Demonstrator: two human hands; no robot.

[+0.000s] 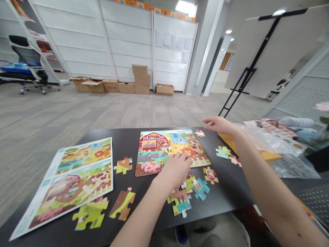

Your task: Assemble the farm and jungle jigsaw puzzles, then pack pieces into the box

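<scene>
My left hand (177,167) lies palm down on the lower edge of a farm-picture puzzle board (150,157), its fingers loosely bent; what is under the palm is hidden. My right hand (218,124) hovers past the board's far right corner with fingers stretched out and nothing visible in them. Closest to it is a small pink jigsaw piece (199,133). Below my left hand lie several loose pieces, among them a teal jigsaw piece (201,189) and a pink-faced piece (210,175). A light green piece (222,152) sits to the board's right.
A printed picture sheet (84,181) covers the black table's (123,139) left side. Around it are a brown-green piece (122,204), a green piece (91,214) and a smaller piece (123,165). A yellow envelope (269,156) and clear plastic bags (290,164) lie at the right.
</scene>
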